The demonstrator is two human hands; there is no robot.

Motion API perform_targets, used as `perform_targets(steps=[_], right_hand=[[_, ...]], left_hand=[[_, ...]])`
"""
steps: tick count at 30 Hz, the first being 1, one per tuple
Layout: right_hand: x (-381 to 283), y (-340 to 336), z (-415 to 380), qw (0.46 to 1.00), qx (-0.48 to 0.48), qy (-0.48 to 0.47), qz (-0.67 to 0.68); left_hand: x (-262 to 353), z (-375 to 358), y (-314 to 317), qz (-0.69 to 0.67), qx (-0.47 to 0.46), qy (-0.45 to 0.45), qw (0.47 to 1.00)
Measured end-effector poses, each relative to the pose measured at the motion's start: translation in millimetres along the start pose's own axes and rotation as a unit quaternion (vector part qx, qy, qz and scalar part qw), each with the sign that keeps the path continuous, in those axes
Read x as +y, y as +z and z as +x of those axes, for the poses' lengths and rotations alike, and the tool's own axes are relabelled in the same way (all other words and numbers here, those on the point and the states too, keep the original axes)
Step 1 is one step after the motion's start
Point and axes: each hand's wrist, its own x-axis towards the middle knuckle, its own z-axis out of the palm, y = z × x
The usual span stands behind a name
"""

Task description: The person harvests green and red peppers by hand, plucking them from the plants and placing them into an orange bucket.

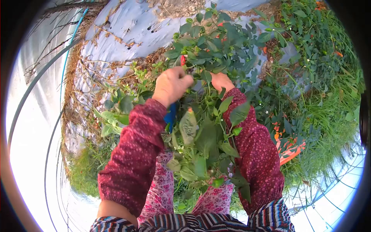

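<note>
A leafy green pepper plant (206, 135) rises between my forearms. My left hand (172, 84) is closed at the upper left of the plant, fingers curled, just below a red pepper (182, 60); what it holds, if anything, is hidden. My right hand (221, 82) reaches into the foliage a little to the right, its fingers mostly hidden by leaves. Something blue (170, 116) shows under my left wrist. Dark red patterned sleeves cover both forearms.
Pale plastic sheeting (143, 34) with dry stems covers the ground ahead. More pepper plants (301, 46) and grass (328, 112) stand on the right, with an orange container (291, 154) among them. Curved hoops and clear film (34, 116) line the left.
</note>
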Motion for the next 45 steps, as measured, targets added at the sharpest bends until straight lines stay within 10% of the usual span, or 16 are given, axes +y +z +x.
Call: perform_targets(steps=[5, 10, 12, 14, 18, 20, 25, 27, 30, 36, 38, 39, 44, 45], right_hand=[[-1, -20, -12, 0.992, -0.018, 0.064, 0.111], [11, -15, -11, 0.98, -0.028, -0.125, 0.151], [-9, -23, -35, 0.955, -0.019, 0.019, 0.295], [22, -17, -8, 0.978, -0.008, -0.013, 0.207], [27, -15, 5, 0.981, -0.085, -0.11, -0.136], [28, -2, 5, 0.998, -0.031, -0.043, -0.038], [40, 4, 4, 0.998, -0.017, -0.05, -0.02], [46, 4, 4, 0.995, 0.009, -0.087, 0.057], [3, -24, -44, 0.945, 0.017, -0.033, 0.326], [62, -18, -32, 0.913, -0.087, 0.058, 0.394], [118, 3, -1, 0.834, -0.098, -0.244, 0.485], [103, -4, -8, 0.834, -0.097, -0.244, 0.485], [16, -30, -48, 0.949, -0.053, 0.036, 0.309], [25, -27, -46, 0.954, -0.044, -0.025, 0.294]], left_hand=[[-14, 37, 5, -0.151, -0.031, 0.003, 0.988], [-32, 79, 41, -0.066, -0.028, 0.138, 0.988], [-26, 82, 41, -0.024, -0.047, 0.132, 0.99], [5, 72, 19, 0.285, -0.12, 0.103, 0.945], [22, 52, 17, 0.222, -0.085, 0.05, 0.97], [22, 42, 20, 0.247, -0.04, 0.087, 0.964], [13, 9, 13, -0.088, -0.12, 0.019, 0.989], [9, -3, 3, -0.425, -0.179, -0.086, 0.883], [-14, -13, -13, -0.541, -0.226, -0.074, 0.806], [-39, 18, -31, -0.514, -0.11, -0.024, 0.851], [-40, 42, -32, -0.415, -0.055, 0.004, 0.908], [-34, 50, -31, -0.374, -0.027, -0.013, 0.927], [4, 75, -17, -0.28, -0.157, 0.113, 0.94], [10, 74, -20, -0.298, -0.213, 0.103, 0.925]])
